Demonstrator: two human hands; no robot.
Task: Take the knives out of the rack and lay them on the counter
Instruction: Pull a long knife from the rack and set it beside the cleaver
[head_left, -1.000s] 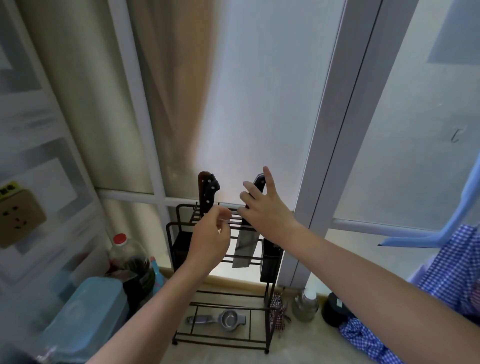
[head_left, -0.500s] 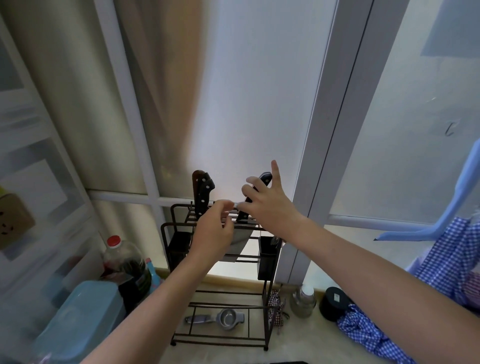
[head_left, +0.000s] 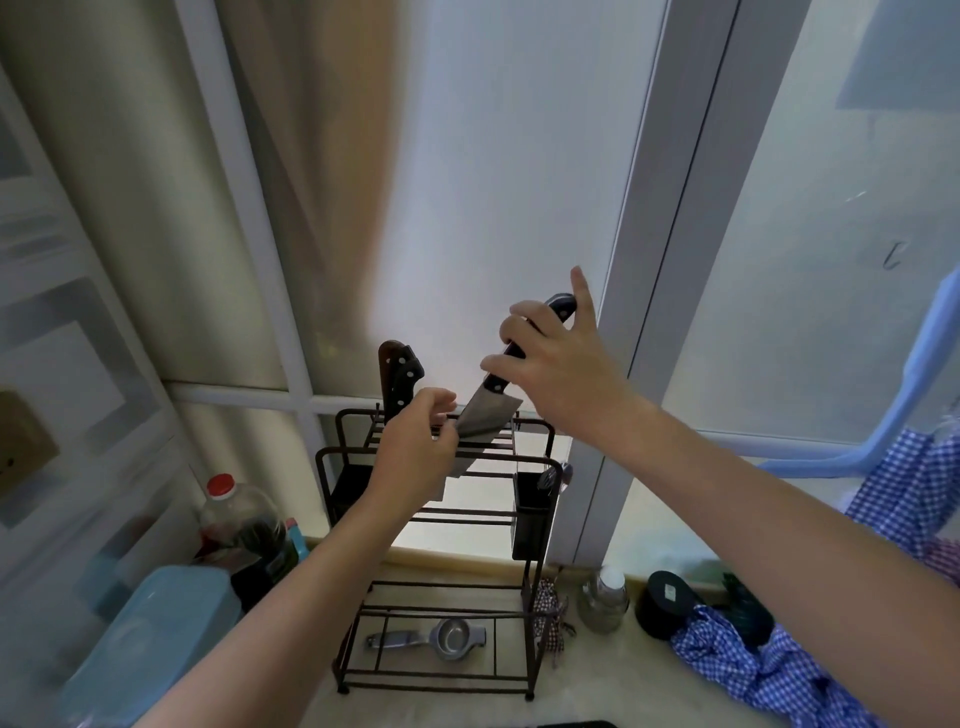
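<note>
Step in hand: withdrawal of the first knife (head_left: 493, 400) from the rack (head_left: 535, 525), judged from the blade being part-way out of the top slots.
Right hand (head_left: 558, 371): clamped round the black handle, forefinger raised off it; the handle points toward 1 o'clock.
Left hand (head_left: 415, 452): fingertips pinched together at the blade's lower edge, at 8 o'clock from the right hand; whether they press the steel or a rack wire cannot be told, as the hand covers the contact.
Procedure: draw the handle along its own line toward 1 o'clock until the tip is free of the wires, then carry it down to the counter (head_left: 597, 680). Keep the left fingers on the flat or spine, never under the edge.
Risk: a tilted pull may catch the blade on the wires and rock the light rack.
Knife, appearance: broad bright steel blade, riveted black handle.
Second knife (head_left: 400, 376): dark riveted handle, upright in the rack at 9 o'clock from the first, untouched.
Landing zone: pale counter at 6 o'clock from the rack; a checked cloth (head_left: 748, 670) lies at 4 o'clock.
</note>
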